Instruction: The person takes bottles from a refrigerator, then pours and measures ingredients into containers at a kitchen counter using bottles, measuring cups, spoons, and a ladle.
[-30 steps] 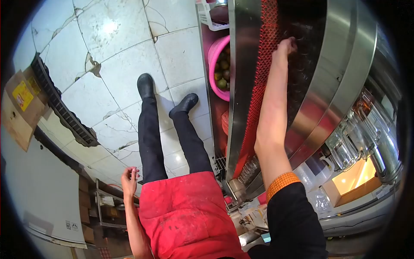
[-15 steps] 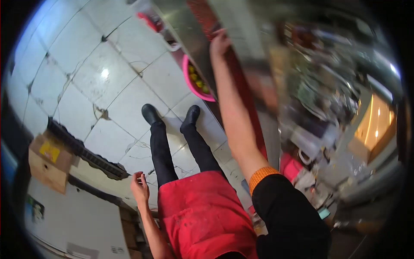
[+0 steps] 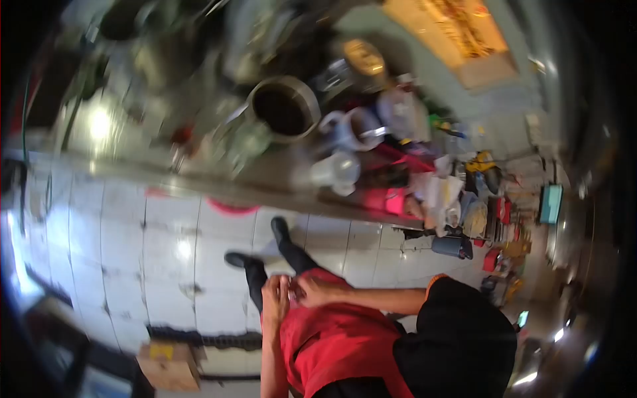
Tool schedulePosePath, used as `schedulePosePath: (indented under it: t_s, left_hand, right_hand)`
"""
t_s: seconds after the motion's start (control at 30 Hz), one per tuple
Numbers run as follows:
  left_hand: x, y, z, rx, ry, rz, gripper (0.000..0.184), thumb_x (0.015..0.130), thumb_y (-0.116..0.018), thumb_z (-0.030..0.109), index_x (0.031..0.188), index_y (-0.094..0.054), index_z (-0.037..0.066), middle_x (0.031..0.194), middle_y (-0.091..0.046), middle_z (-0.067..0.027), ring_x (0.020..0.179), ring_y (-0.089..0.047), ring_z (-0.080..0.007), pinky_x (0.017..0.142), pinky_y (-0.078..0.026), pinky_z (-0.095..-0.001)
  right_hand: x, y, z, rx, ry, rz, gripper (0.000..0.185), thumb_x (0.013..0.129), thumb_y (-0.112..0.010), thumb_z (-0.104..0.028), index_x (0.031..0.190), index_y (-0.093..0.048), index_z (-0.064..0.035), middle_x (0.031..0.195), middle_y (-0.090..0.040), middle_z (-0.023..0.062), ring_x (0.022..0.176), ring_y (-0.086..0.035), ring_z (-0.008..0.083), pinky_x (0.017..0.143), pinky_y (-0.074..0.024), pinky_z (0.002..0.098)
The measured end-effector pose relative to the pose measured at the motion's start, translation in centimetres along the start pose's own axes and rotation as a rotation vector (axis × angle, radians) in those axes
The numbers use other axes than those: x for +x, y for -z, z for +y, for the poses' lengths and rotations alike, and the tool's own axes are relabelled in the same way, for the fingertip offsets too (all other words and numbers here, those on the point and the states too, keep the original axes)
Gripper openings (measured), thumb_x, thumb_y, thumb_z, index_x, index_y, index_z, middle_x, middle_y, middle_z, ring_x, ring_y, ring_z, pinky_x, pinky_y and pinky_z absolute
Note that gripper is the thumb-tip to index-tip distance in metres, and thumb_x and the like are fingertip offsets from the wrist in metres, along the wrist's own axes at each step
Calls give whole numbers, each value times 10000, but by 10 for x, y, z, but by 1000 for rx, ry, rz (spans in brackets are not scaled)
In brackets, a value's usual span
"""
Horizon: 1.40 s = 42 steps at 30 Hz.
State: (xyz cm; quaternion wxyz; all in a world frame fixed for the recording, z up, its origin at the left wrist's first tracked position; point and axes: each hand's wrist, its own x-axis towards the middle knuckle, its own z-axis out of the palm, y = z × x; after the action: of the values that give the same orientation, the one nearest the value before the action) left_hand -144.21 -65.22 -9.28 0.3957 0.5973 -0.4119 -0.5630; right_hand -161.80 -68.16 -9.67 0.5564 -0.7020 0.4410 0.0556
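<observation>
My left hand and my right hand meet in front of the red apron, at its upper edge in the view. The fingers of both are curled in and face each other, close together or touching. Anything small between them is too blurred and hidden to make out. Past the hands runs the counter edge. On that counter stand a round pot with dark contents, a white mug and a clear plastic cup.
A pink basin rim shows below the counter. White floor tiles lie around my boots. A cardboard box sits at lower left. Pink containers and bags crowd the counter's right end. A lit yellow tray is at the top.
The view has swung toward the counter. My right hand has come back from the far side of the counter to my apron. My left hand has moved in from the side to meet it.
</observation>
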Motion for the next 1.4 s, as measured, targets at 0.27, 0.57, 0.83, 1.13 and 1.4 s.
schedulePosePath:
  t_s: [0.27,0.57,0.83,1.13,1.4]
  left_hand:
    - [17,-97,107,141,-132,-486,558,1085,-274,437,953,-579,-11,790,-625,-157,716,-569,-290,662,-445,-414]
    - [85,-105,120,120,138,-480,648,1044,-409,541,827,-666,-13,621,-580,-22,571,-513,-120,567,-387,-269]
    - [117,-34,75,620,33,-489,547,966,-550,460,747,-654,-30,697,-680,-171,629,-597,-245,592,-464,-415]
    - [118,-35,120,438,47,-199,733,1045,-361,546,702,-706,-2,678,-693,-85,591,-599,-165,580,-467,-337]
    - [137,-33,158,509,24,-53,620,955,-520,612,825,-814,82,632,-691,-136,668,-670,-182,687,-523,-356]
  right_hand:
    - [-113,159,-16,-296,324,36,211,856,-680,-166,987,-567,-45,886,-663,107,877,-639,321,905,-422,440]
    - [-192,279,34,-118,313,737,110,873,-665,-125,931,-621,-42,869,-636,109,847,-643,297,765,-496,412]
    - [-208,305,70,113,276,356,221,934,-647,-200,1063,-633,-21,1018,-693,121,937,-676,263,805,-530,383]
    - [-212,456,37,195,562,701,184,971,-632,-178,1074,-636,-26,923,-672,54,862,-642,139,748,-530,305]
    - [-197,619,-146,118,789,940,291,997,-631,-187,1223,-599,-7,1018,-661,31,843,-598,63,689,-485,229]
